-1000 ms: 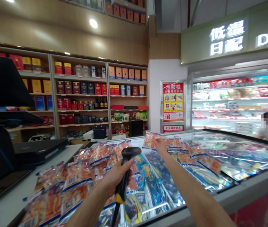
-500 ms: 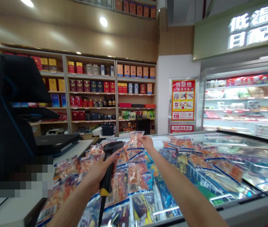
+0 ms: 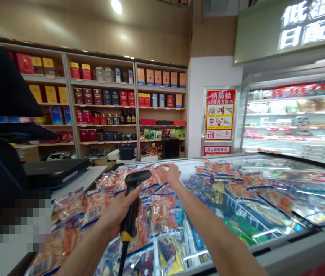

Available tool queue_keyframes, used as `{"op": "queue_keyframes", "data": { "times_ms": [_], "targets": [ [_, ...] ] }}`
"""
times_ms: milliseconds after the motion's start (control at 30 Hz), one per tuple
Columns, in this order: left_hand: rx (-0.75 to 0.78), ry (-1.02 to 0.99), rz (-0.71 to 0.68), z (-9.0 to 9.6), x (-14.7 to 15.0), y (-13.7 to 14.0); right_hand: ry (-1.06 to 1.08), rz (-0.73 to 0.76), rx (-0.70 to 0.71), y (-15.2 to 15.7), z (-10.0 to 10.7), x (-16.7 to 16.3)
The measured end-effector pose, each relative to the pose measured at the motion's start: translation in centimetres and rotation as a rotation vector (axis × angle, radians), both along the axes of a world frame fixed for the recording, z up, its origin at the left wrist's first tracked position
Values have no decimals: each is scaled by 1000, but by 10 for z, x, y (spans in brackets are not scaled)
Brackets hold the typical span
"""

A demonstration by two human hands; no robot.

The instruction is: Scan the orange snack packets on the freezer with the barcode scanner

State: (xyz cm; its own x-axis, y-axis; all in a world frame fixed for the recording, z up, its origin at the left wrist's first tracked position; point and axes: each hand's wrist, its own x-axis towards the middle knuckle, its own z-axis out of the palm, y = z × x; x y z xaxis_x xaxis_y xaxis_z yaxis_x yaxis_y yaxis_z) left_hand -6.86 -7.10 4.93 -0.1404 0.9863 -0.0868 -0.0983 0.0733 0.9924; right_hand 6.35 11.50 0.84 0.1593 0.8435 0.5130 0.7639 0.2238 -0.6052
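A black and yellow handheld barcode scanner [image 3: 130,207] stands upright in my left hand [image 3: 122,209], its cable running down from the grip. The fingers are wrapped round the handle, and the scanner's head is above my thumb. My right hand [image 3: 171,175] reaches to the far side of the glass-topped freezer. Its bent fingers are at the upper edge of a clear packet of orange-pink food [image 3: 158,176], which lies low among similar ones. Closer to me, another such packet [image 3: 159,214] shows its barcode label. Darker blue and yellow packs [image 3: 169,253] are under the glass.
A glass-topped freezer [image 3: 291,245] stretches to the right. On the left are a counter [image 3: 73,184] and a black checkout terminal [image 3: 4,84]. Shelves of boxes and bottles [image 3: 102,97] line the back wall, and a lit refrigerated display [image 3: 291,115] stands at the right.
The packet at my right hand was raised upright and now lies lower, among the others. That hand has shifted slightly left. My left hand keeps the scanner, and the view has turned slightly.
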Motion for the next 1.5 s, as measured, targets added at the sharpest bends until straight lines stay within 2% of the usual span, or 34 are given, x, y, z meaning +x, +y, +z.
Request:
{"op": "queue_keyframes", "data": {
  "times_ms": [133,233,300,367,500,633,733,833,933,1067,1133,1200,1233,1300,1400,1500],
  "targets": [
    [9,-42,-122,-3,37,10,6,-175,-72,11,-15,90],
    [-19,-48,-229,-9,68,20,-42,-287,-180,18,-33,157],
    [-32,-47,-267,-14,87,29,-83,-335,-203,24,-42,189],
    [-34,-52,-270,-19,104,39,-182,-368,-145,34,-48,209],
    [-47,-29,-303,-27,130,63,-485,-366,-15,67,-55,226],
    [-101,-22,-307,-27,149,85,-641,-372,-38,99,-62,240],
    [-159,-30,-299,-20,158,99,-693,-307,-75,104,-62,250],
    [-160,-63,-300,-10,165,110,-692,-264,-81,89,-59,253],
    [-150,-105,-301,-3,175,118,-704,-142,-61,61,-62,249],
    [-125,-156,-342,-6,192,124,-673,30,-119,18,-74,244],
    [-120,-165,-354,-13,202,125,-594,84,-156,-1,-78,244],
    [-123,-193,-367,-22,212,124,-412,132,-165,-20,-77,245],
    [-123,-205,-370,-27,218,122,-259,160,-158,-30,-76,244],
    [-123,-207,-404,-39,231,117,178,252,-158,-51,-72,241],
    [-18,-174,-353,-57,255,104,858,471,-213,-81,-65,227],
    [87,-110,-284,-70,278,87,1184,526,-230,-104,-60,216]
  ]
}}
